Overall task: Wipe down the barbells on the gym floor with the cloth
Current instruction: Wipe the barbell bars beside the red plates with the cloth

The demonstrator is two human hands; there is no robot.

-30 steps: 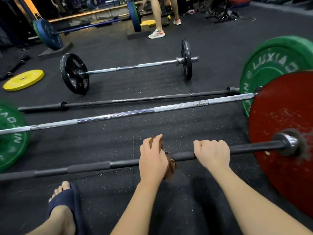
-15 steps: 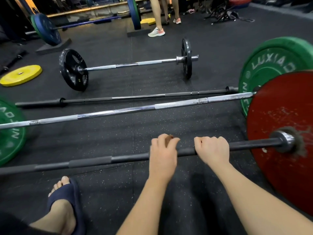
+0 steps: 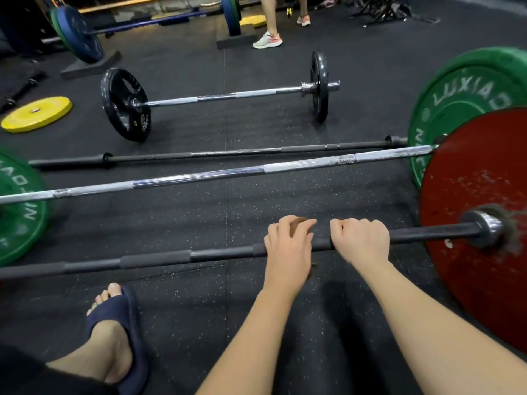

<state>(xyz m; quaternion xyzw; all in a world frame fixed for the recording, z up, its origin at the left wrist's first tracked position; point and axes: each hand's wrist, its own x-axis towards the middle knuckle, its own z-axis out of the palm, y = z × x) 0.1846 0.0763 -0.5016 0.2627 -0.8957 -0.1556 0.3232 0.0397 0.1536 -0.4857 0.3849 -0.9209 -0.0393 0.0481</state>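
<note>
**Five barbells, eight plain plates, two hands**

Five barbells are on the floor (image 3: pixel 199 323): the dark barbell (image 3: pixel 156 256) nearest, the long chrome barbell (image 3: pixel 199 176), the bare black barbell (image 3: pixel 228 152), the short chrome barbell (image 3: pixel 222 96) and the blue barbell (image 3: pixel 148 22) at the back. Plainly seen are one red plate (image 3: pixel 479 280), two green plates (image 3: pixel 462 89) (image 3: pixel 17 212), two black plates (image 3: pixel 125 105) (image 3: pixel 319 86), two blue plates (image 3: pixel 77 35) (image 3: pixel 228 12) and one loose yellow plate (image 3: pixel 37 114). There are two hands, the left hand (image 3: pixel 288 252) and the right hand (image 3: pixel 360 240), one brown cloth (image 3: pixel 298 223) and one slipper (image 3: pixel 119 312).
</note>
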